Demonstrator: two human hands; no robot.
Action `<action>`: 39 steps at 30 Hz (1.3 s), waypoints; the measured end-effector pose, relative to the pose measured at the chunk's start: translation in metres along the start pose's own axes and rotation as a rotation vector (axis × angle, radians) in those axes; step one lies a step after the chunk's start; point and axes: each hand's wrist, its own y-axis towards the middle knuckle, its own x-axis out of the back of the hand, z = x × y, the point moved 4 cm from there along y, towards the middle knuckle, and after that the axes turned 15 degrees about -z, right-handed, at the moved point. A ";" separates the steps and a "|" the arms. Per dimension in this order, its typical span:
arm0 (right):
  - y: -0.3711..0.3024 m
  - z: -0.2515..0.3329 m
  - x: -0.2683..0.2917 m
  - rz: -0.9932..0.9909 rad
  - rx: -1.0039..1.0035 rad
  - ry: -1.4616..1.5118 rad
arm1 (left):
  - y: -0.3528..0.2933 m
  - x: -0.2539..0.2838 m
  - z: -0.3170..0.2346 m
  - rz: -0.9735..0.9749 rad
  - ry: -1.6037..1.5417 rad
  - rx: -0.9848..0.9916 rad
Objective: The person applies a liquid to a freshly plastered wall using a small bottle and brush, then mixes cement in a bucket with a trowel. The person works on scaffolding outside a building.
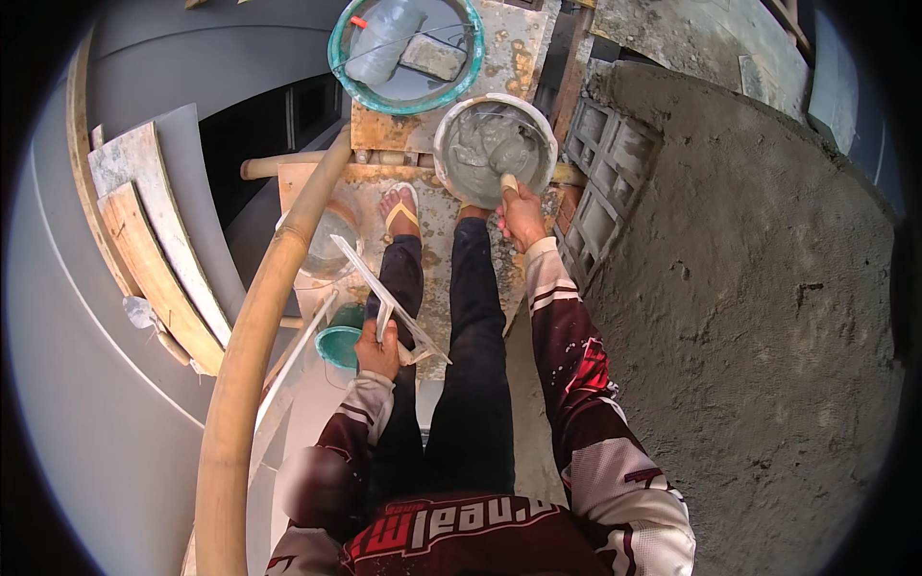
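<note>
At twelve o'clock from the person's knees, the right hand (521,216) grips a trowel handle (509,183) dipped into a white bucket (495,149) of grey mortar. The left hand (377,348), toward seven o'clock, clasps a flat plastering board (384,298). Loading seems underway; next, scooped mortar must reach the board.

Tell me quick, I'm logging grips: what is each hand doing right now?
Left hand: closed around the handle of a flat plastering float.
Right hand: closed on a tool handle dipped in the white bucket of grey mortar.
</note>
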 end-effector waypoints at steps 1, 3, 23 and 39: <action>0.001 -0.001 -0.011 -0.105 0.187 -0.263 | 0.001 -0.001 0.000 -0.006 -0.007 -0.003; -0.009 0.011 -0.027 -0.157 0.373 -0.663 | 0.000 0.001 -0.001 0.003 0.007 0.006; 0.016 -0.003 -0.051 -0.125 0.510 -0.909 | 0.003 -0.004 -0.011 0.025 0.205 -0.107; -0.038 0.031 -0.002 -0.042 0.562 -1.027 | -0.006 -0.012 -0.010 0.010 0.221 0.040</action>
